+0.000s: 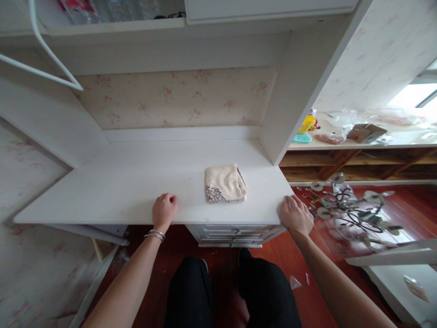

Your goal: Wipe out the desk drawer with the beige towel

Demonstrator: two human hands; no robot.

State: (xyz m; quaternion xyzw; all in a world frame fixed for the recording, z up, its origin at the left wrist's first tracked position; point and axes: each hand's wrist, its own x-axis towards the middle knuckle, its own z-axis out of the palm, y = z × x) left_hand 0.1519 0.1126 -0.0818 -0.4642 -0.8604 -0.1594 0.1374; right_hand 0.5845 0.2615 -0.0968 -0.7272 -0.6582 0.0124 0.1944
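A folded beige cloth [221, 183] with a dark floral pattern on its corner lies flat on the white desk [136, 182], right of the middle. My left hand [165, 211] rests curled in a loose fist at the desk's front edge, to the left of the cloth and apart from it. Two thin bangles [155, 235] circle that wrist. At the front right corner of the desk, my right hand [296, 215] is also curled into a fist, resting against the edge. I see nothing held in either hand.
White drawers [235, 233] stand under the desk, above my knees. An overhead shelf [119, 25] holds plastic-wrapped items, and a white cable [51, 54] hangs at upper left. On the red floor at right lies a chandelier [362, 218]. A low shelf [341, 145] carries a box [367, 133].
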